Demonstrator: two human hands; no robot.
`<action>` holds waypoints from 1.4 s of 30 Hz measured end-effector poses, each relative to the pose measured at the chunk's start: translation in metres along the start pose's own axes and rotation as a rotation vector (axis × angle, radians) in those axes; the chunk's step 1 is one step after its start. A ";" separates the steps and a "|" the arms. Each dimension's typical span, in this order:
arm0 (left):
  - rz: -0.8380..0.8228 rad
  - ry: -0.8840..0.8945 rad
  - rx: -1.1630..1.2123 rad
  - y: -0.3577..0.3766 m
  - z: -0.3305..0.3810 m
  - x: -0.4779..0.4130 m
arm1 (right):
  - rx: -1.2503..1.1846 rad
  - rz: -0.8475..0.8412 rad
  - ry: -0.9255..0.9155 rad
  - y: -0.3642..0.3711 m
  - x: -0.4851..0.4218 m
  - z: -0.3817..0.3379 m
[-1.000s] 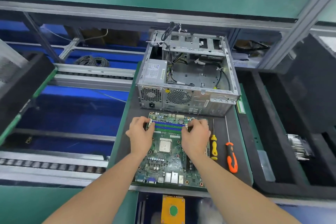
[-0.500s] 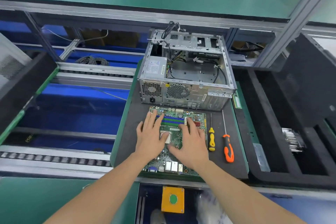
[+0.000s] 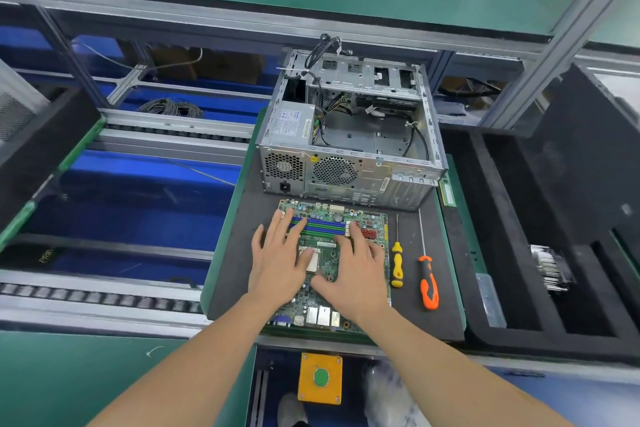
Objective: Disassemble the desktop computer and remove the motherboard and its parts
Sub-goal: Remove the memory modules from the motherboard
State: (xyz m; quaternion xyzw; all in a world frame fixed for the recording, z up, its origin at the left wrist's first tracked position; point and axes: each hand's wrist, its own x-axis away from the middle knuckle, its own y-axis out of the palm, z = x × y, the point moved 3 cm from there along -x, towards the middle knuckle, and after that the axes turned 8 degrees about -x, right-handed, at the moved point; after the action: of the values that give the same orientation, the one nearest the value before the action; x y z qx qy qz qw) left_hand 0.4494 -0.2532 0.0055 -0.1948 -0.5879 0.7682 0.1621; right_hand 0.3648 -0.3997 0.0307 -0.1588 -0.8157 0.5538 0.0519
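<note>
A green motherboard (image 3: 329, 288) lies flat on the black mat (image 3: 239, 253), just in front of the opened grey computer case (image 3: 349, 135). Its blue and green memory slots (image 3: 320, 227) run across the far end. My left hand (image 3: 280, 262) lies flat on the board's left half, fingers straight and spread toward the slots, partly covering the silver processor (image 3: 311, 258). My right hand (image 3: 356, 274) lies flat on the right half, fingers straight. Neither hand holds anything.
A yellow screwdriver (image 3: 397, 263) and an orange screwdriver (image 3: 428, 282) lie on the mat right of the board. A black foam tray (image 3: 512, 253) with a heatsink (image 3: 550, 267) stands at the right. Conveyor rails run at the left; a yellow button box (image 3: 320, 378) sits below.
A second ago both hands gripped the ends of the memory slots with curled fingers. They have since let go, drawn back toward me and flattened on the board.
</note>
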 end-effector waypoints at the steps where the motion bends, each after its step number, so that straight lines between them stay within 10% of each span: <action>1: 0.006 0.003 0.009 0.000 0.000 0.000 | 0.010 0.012 0.003 -0.001 -0.001 -0.001; 9: 0.148 -0.075 0.239 -0.008 0.000 0.006 | 0.030 0.062 -0.060 -0.025 -0.033 -0.001; 21: 0.102 -0.142 -0.377 -0.023 0.026 0.012 | 0.017 -0.011 -0.123 -0.016 -0.044 0.007; 34: 0.003 -0.080 -0.512 -0.031 0.032 0.005 | -0.040 0.003 -0.128 -0.014 -0.042 0.010; 42: 0.022 -0.219 -0.138 -0.043 0.023 0.000 | -0.078 -0.018 -0.137 -0.014 -0.045 0.011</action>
State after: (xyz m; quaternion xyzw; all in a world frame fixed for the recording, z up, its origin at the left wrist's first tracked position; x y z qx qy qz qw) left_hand 0.4387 -0.2613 0.0524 -0.1270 -0.6514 0.7443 0.0747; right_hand 0.4014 -0.4282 0.0432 -0.1152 -0.8397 0.5307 -0.0051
